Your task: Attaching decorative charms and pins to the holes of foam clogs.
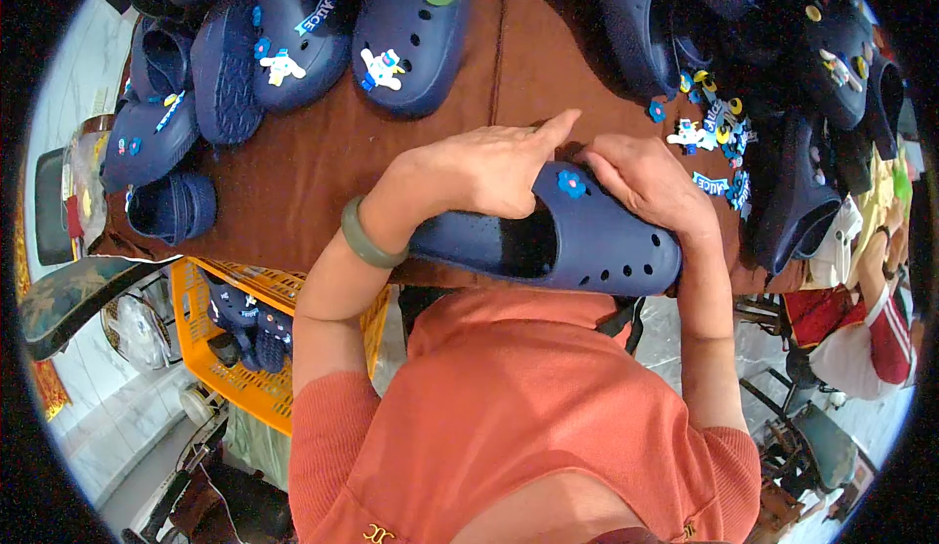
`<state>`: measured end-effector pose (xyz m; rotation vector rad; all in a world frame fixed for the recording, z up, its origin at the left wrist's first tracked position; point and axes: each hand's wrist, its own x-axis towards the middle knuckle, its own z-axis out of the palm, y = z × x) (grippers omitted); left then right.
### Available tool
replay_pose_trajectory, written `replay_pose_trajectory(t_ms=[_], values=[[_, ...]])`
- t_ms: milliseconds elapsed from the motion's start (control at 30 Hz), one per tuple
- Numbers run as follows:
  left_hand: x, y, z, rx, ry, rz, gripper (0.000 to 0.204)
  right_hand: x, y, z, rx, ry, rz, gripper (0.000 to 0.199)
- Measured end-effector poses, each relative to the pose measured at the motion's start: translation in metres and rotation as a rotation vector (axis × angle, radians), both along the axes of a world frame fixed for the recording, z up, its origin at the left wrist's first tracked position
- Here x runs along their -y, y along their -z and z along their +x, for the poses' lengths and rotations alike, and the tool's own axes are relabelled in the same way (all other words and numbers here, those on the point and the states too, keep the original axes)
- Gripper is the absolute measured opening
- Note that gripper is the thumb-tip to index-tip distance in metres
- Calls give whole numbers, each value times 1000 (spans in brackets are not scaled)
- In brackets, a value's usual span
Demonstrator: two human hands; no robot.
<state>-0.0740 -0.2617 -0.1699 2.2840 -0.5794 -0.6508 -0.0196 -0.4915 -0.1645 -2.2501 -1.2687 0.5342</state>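
Note:
A navy blue clog (621, 241) lies on its side at the near edge of the table, its toe to the right and its opening to the left. A blue flower charm (571, 184) sits on its upper. My left hand (489, 167) grips the clog's far edge by the opening, index finger stretched out; its other fingers are partly hidden. My right hand (650, 180) wraps over the far side of the toe, close to the flower charm, its fingertips out of sight. To the right of it lies a pile of loose charms (719, 138), white, blue and yellow.
A brown cloth (411, 148) covers the table. Several navy clogs stand along its far side and left, some with white character charms (381, 69). More clogs (797, 192) lie at right. An orange crate (235, 387) with clogs stands below left. Another person's arm (871, 260) shows at far right.

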Motion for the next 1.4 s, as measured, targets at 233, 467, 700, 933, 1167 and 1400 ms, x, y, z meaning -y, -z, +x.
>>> replay_pose_trajectory(t_ms=[233, 467, 700, 933, 1167, 1400], values=[[-2, 2, 2, -24, 24, -23, 95, 0, 8, 2, -37, 187, 130, 26], [-3, -4, 0, -20, 46, -30, 90, 7, 10, 7, -160, 367, 138, 22], [-2, -1, 0, -11, 12, -22, 96, -2, -8, 4, -318, -21, 217, 32], [-2, -4, 1, -66, -2, -29, 109, -28, 1, -5, -75, -157, 315, 36], [-2, -3, 2, -22, -13, -35, 107, -26, 1, -23, 192, 15, 234, 20], [-3, -4, 1, -48, -39, -79, 103, -24, 19, 1, 109, 291, 151, 30]])
